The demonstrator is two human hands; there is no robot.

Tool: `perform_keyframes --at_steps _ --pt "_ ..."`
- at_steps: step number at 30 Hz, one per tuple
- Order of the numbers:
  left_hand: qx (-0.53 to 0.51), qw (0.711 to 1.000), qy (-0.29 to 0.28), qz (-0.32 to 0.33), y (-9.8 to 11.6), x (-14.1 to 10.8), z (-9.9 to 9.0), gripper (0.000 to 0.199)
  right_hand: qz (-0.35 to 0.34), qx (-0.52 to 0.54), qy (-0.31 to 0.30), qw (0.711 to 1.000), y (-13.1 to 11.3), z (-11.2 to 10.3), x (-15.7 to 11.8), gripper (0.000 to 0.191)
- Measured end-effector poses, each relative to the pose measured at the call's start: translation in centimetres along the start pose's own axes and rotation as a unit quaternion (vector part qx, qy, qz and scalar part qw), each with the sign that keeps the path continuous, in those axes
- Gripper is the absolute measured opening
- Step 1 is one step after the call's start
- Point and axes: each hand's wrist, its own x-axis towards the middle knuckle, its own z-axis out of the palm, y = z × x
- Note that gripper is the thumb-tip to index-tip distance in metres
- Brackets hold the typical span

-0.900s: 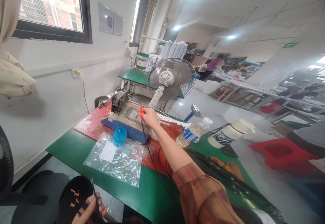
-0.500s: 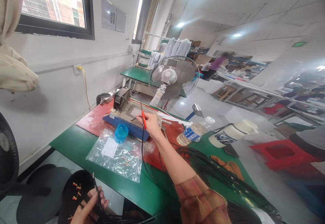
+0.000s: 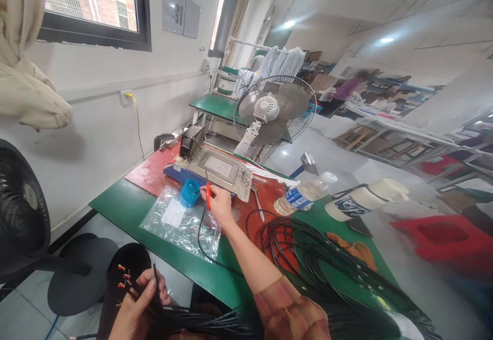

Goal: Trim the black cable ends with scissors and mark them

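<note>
My right hand (image 3: 221, 207) is closed around a red-handled tool (image 3: 208, 195) with a slender tip pointing up, and around the end of a black cable (image 3: 199, 229). The cable end reaches to the opening of a round blue cup (image 3: 188, 197); whether it touches inside is unclear. That cup stands on a clear plastic bag (image 3: 157, 222) with a white label (image 3: 174, 213). Lower down, over my lap, my left hand (image 3: 138, 301) grips black cables (image 3: 155, 278), one stripped end sticking up. Small red-and-yellow wire bits (image 3: 124, 278) lie on my dark trouser leg.
Behind the cup sits a blue-sided heated pot (image 3: 217, 168) beside a small black blower (image 3: 191, 142). Coiled black cables (image 3: 308, 237), a water bottle (image 3: 296, 199) and a white flask (image 3: 362, 201) occupy the right. A standing fan (image 3: 273, 111) rises beyond the table.
My right hand has moved down and left from over the pot, bringing the cable end to the blue cup. My left hand keeps its grip. The view has shifted slightly.
</note>
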Motion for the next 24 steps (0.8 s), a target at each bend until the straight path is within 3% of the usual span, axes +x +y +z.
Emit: perform_keyframes --at_steps 3,7,11,14,16,19,22,23,24 --pt "0.039 0.999 0.013 -0.005 0.8 -0.6 0.6 0.028 0.035 0.177 0.005 0.984 -0.3 -1.0 -0.7 0.027" --pt "0.062 0.998 -0.011 0.017 1.6 -1.0 1.7 0.026 0.099 0.366 -0.019 0.925 -0.7 -2.9 -2.2 0.029" --pt "0.070 0.996 -0.029 0.049 1.9 -0.8 2.8 0.025 0.120 0.449 -0.018 0.885 -0.4 -4.7 -3.7 0.023" --pt "0.073 0.995 -0.041 0.050 2.1 -0.4 3.5 0.025 0.126 0.453 0.002 0.883 0.6 -6.1 -4.7 0.023" --pt "0.078 0.995 -0.044 0.043 2.2 -0.3 4.0 0.027 0.124 0.426 0.046 0.895 1.8 -7.6 -5.6 0.024" --pt "0.091 0.994 -0.043 0.027 2.4 -0.2 4.4 0.031 0.130 0.313 0.180 0.923 4.7 -11.3 -7.4 0.027" --pt "0.106 0.993 -0.043 0.021 2.6 -0.1 4.6 0.026 0.162 0.055 0.300 0.938 7.8 -16.6 -10.0 0.024" --pt "0.110 0.993 -0.042 0.024 2.6 0.0 4.6 0.024 0.190 -0.069 0.322 0.925 8.5 -18.6 -11.1 0.022" --pt "0.114 0.992 -0.043 0.029 2.6 0.1 4.7 0.023 0.216 -0.109 0.331 0.912 8.9 -20.6 -12.3 0.023"
